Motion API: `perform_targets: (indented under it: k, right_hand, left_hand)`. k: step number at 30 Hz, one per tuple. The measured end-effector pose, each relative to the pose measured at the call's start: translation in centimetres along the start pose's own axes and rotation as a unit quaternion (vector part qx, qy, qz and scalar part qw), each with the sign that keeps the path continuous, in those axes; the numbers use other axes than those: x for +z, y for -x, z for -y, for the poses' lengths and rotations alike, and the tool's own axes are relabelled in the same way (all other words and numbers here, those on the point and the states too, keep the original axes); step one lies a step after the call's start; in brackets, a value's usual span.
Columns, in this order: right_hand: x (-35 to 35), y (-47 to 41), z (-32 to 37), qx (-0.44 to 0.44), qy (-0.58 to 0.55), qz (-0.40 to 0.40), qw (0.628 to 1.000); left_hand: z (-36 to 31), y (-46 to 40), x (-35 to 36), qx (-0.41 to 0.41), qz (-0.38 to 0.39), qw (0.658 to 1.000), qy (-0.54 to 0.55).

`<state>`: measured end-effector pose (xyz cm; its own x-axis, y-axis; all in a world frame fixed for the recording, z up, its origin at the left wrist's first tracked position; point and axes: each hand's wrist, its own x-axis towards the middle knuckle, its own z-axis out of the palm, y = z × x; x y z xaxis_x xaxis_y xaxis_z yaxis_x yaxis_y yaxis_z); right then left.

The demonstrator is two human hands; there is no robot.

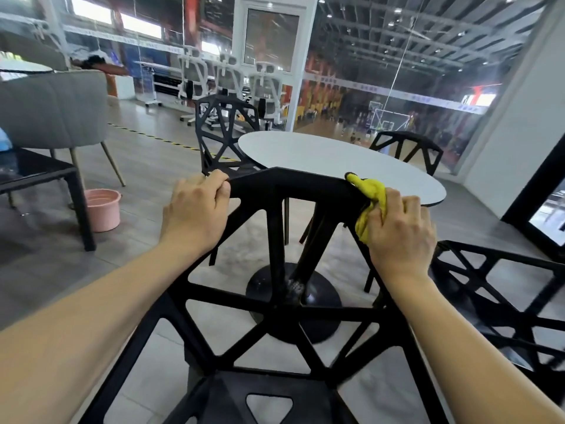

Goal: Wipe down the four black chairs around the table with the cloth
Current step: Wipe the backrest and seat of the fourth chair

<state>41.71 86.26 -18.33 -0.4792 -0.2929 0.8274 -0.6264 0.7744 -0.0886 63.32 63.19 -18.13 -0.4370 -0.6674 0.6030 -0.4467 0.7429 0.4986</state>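
Observation:
A black open-frame chair stands right in front of me, its back facing me. My left hand grips the top left corner of its backrest. My right hand holds a yellow cloth bunched against the top right corner of the same backrest. Beyond it is the round white table. A second black chair stands at the table's far left, a third at its far right, and a fourth beside me on the right.
A pink bucket sits on the floor to the left, next to a dark glass side table and a grey upholstered chair. White office chairs line the back. A glass wall runs behind the table.

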Motion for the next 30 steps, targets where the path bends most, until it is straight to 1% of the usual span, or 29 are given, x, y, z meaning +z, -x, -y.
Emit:
perform_targets:
  k: [2, 5, 10, 12, 13, 14, 15, 17, 18, 19, 20, 21, 22, 23, 24, 26, 30]
  right_hand:
    - [0.2, -0.7, 1.5, 0.001, -0.001, -0.006, 1.000]
    - [0.8, -2.1, 5.6, -0.031, -0.017, -0.002, 0.999]
    - [1.6, -3.2, 15.6, -0.161, -0.087, 0.014, 0.983]
    - [1.6, -2.2, 19.3, -0.204, -0.140, 0.014, 0.969]
    - [1.6, -1.7, 20.6, -0.224, -0.169, 0.010, 0.960]
    - [1.7, -1.3, 21.2, -0.248, -0.190, 0.006, 0.950]
    - [1.8, -1.2, 21.1, -0.275, -0.200, 0.001, 0.940]
    - [2.3, -1.8, 19.3, -0.313, -0.190, -0.015, 0.930]
    - [2.6, -2.4, 18.2, -0.304, -0.176, -0.023, 0.936]
    - [3.0, -2.9, 17.2, -0.271, -0.164, -0.028, 0.948]
    - [3.3, -3.3, 16.5, -0.221, -0.161, -0.030, 0.961]
    - [3.6, -3.4, 16.1, -0.167, -0.166, -0.027, 0.972]
    - [3.7, -3.2, 16.2, -0.124, -0.172, -0.028, 0.977]
    - [3.8, -2.8, 16.6, -0.099, -0.176, -0.033, 0.979]
    - [3.8, -2.4, 17.1, -0.094, -0.186, -0.036, 0.977]
    - [3.6, -1.0, 18.5, -0.126, -0.224, -0.038, 0.966]
    - [3.6, 3.7, 23.7, -0.247, -0.267, -0.055, 0.930]
  left_hand:
    - [-0.3, 0.1, 0.0, -0.007, 0.000, 1.000, -0.010]
    - [-0.6, 0.2, 0.0, -0.008, -0.008, 1.000, -0.013]
    - [0.0, -0.4, 0.2, 0.004, 0.012, 1.000, -0.010]
    - [0.7, -0.2, 0.1, 0.025, 0.013, 0.999, 0.042]
    - [1.4, 0.2, -0.2, 0.016, 0.014, 0.995, 0.100]
    - [2.2, 1.1, -0.5, -0.011, 0.018, 0.987, 0.161]
    - [3.2, 2.6, -0.7, -0.051, 0.026, 0.978, 0.199]
    - [5.8, 6.7, -1.1, -0.128, 0.049, 0.971, 0.198]
    - [7.0, 8.9, -1.2, -0.153, 0.077, 0.966, 0.193]
    - [7.9, 10.8, -1.3, -0.179, 0.108, 0.955, 0.210]
    - [8.7, 12.0, -1.1, -0.204, 0.130, 0.939, 0.245]
    - [9.3, 12.7, -0.8, -0.221, 0.136, 0.928, 0.268]
    - [9.8, 13.0, -0.5, -0.224, 0.134, 0.925, 0.277]
    - [10.1, 13.1, -0.3, -0.215, 0.134, 0.928, 0.274]
    - [10.2, 13.1, -0.1, -0.206, 0.134, 0.930, 0.273]
    - [10.2, 13.3, 0.3, -0.194, 0.130, 0.938, 0.256]
    - [10.4, 13.5, 0.4, -0.202, 0.127, 0.947, 0.214]
